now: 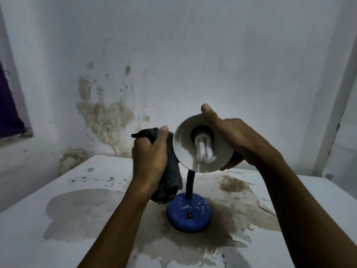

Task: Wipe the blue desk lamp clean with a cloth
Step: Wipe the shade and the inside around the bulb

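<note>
My right hand (234, 136) has its grip curled over the rim of the blue desk lamp's shade (185, 149), tilting the bulb (203, 152) toward me, while the base (189, 215) stands on the stained surface (81, 219). My left hand (149, 156) clenches the dark cloth (171, 175) against what seems the shade's outer left side. I'd keep the shade braced and wipe in short strokes, clear of the bulb.

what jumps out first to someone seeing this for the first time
The lamp shade in the middle, tipped toward the camera so its white bulb shows, held from behind by the right hand. Just left of it, the left hand grips a dark cloth against the shade's edge. Below, the blue base stands on a stained, peeling table.
</note>
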`<control>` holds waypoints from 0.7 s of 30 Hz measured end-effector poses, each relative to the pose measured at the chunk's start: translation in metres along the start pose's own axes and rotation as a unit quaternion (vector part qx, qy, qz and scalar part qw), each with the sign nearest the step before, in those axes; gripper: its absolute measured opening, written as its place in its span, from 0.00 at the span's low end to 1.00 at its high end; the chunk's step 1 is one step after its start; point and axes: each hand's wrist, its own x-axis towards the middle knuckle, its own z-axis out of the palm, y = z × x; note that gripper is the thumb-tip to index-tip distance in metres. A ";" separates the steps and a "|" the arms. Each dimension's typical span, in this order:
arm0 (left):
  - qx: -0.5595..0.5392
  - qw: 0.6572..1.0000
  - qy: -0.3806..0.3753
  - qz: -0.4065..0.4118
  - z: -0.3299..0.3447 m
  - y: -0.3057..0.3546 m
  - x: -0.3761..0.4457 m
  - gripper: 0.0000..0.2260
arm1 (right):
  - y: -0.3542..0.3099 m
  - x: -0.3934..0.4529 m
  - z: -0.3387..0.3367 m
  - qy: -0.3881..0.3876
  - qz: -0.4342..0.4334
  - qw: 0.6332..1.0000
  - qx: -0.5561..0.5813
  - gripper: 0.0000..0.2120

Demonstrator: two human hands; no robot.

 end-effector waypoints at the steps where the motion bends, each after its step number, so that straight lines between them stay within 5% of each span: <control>1: 0.002 0.998 0.039 0.041 -0.004 -0.002 -0.006 0.15 | 0.002 -0.002 0.000 0.004 -0.004 1.000 0.007 0.48; 4: 0.106 0.949 0.084 0.286 -0.014 -0.002 -0.024 0.12 | 0.004 -0.005 0.003 0.015 -0.018 1.000 0.013 0.46; 8: 0.298 0.815 -0.002 0.497 -0.020 -0.006 -0.031 0.11 | 0.002 -0.005 0.008 0.020 -0.038 0.999 -0.006 0.44; 13: 0.455 0.728 -0.081 0.506 -0.015 0.000 -0.015 0.05 | 0.013 -0.005 0.007 0.040 -0.091 0.995 -0.006 0.38; 16: 0.554 0.657 -0.085 0.505 -0.012 -0.004 -0.019 0.17 | 0.023 -0.002 0.010 0.079 -0.151 0.985 -0.026 0.34; 19: 0.600 0.617 -0.115 0.496 -0.013 -0.010 -0.030 0.30 | 0.028 0.002 0.016 0.119 -0.206 0.971 -0.033 0.33; 21: 0.632 0.601 -0.146 0.467 -0.012 -0.013 -0.038 0.30 | 0.028 0.003 0.020 0.133 -0.228 0.963 -0.055 0.33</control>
